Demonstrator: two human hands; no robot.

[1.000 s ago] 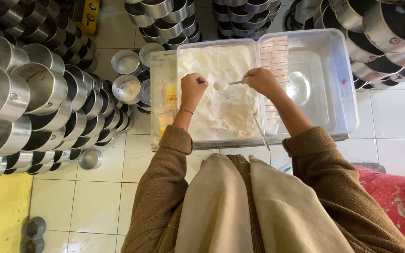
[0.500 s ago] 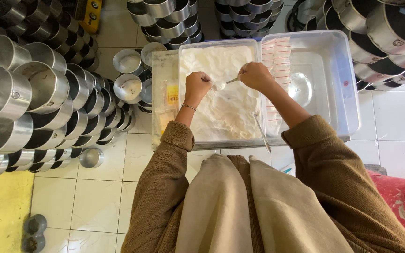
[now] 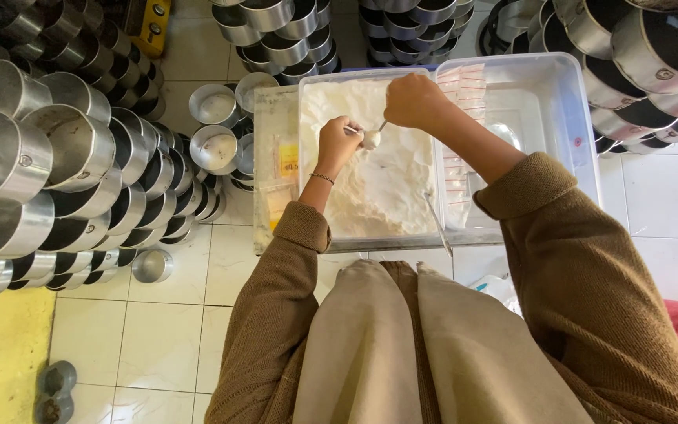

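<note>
**A:** Grip, head view: right hand (image 3: 416, 100) closed around the handle of a small metal spoon (image 3: 366, 133), fingers wrapped, bowl pointing toward the left hand (image 3: 340, 146). Left hand curled shut, pinching a small white lump of dough (image 3: 370, 140) at the spoon's tip.

**B:** Location of the lump?

**A:** Held just above the white dough mass (image 3: 377, 169) that fills the left compartment of the clear plastic tub (image 3: 559, 118). The tub sits on the tiled floor (image 3: 158, 314).

**B:** Risk, as a judgement?

**A:** The lump looks soft and sticky; it could cling to the spoon or smear on the fingers instead of coming off clean. If it slips, it falls back onto the mass, so little is lost. A second metal utensil (image 3: 438, 224) lies near the tub's front edge, close to the right sleeve; a wide elbow swing could knock it.

**B:** Arm pose?

**A:** Both arms reach forward and down in brown sleeves, left forearm nearly straight, right elbow bent outward, hands touching over the tub. Stacked metal tins (image 3: 56, 157) stand to the left, two open tins (image 3: 213, 145) just beside the tub.
</note>
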